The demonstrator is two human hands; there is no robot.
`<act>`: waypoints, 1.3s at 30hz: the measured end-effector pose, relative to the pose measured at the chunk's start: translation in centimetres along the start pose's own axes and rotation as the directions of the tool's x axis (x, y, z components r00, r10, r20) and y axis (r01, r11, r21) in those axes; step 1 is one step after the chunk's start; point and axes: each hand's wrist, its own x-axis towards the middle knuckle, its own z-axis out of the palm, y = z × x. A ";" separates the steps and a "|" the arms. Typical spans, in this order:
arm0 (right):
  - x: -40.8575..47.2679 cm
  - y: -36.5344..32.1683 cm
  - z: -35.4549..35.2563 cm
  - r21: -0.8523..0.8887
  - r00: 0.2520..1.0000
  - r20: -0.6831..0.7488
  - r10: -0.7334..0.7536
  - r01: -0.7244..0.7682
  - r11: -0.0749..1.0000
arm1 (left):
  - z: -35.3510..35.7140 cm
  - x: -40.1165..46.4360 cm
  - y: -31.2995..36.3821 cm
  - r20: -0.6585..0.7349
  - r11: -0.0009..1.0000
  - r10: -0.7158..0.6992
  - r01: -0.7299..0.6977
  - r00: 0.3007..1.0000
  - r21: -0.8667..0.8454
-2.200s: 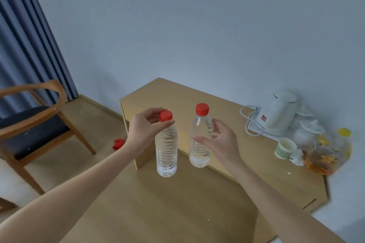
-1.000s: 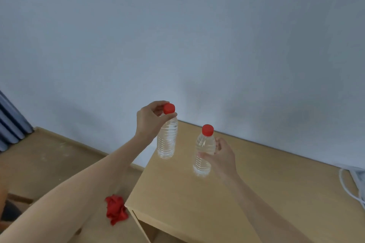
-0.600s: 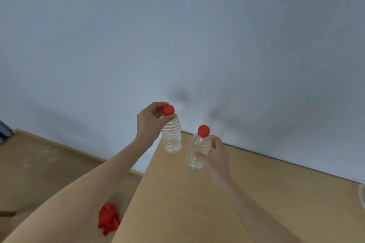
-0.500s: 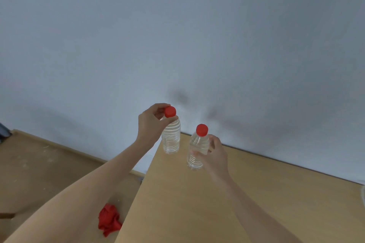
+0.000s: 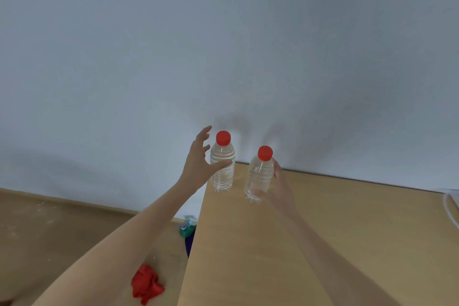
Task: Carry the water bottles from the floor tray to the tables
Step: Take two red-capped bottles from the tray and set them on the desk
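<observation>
1. Table [image 5: 323,243]: light wood top, filling the lower right of the view; its far edge runs along the wall [image 5: 223,45], its left edge drops toward the floor [image 5: 49,226].
2. Left bottle [image 5: 222,169]: clear, red cap, standing upright on the table's far left corner, at 12 o'clock from the view's centre.
3. Right bottle [image 5: 258,176]: clear, red cap, tilted slightly, just beside the left bottle at its 4 o'clock; its base is at the tabletop, though contact cannot be confirmed.
4. Left hand [image 5: 198,164]: fingers spread and released, at 9 o'clock of the left bottle; the thumb crosses in front of the bottle's body, the other fingers are clear of the cap.
5. Right hand [image 5: 275,189]: wrapped around the right bottle from its 3 o'clock side, thumb at the lower body, grasping it.
6. Red cloth [image 5: 146,283]: crumpled on the floor at 7 o'clock, near the table's left edge.
7. Green object [image 5: 186,230]: small, on the floor against the table's left edge; kind unclear.
8. White cable [image 5: 450,208]: at the 3 o'clock edge of the table, partly cut off.
</observation>
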 end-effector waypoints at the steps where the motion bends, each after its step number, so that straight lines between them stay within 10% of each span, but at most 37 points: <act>1: 0.0 0.3 0.2 0.003 0.999 -0.007 0.031 -0.031 1.000 | 0.0 -0.2 -0.9 0.017 0.999 -0.043 0.043 0.999 -0.010; 39: 5.8 6.2 -5.1 0.058 0.955 -0.228 0.190 -0.182 0.982 | 12.4 5.3 -5.7 0.153 0.987 -0.160 0.157 0.975 0.032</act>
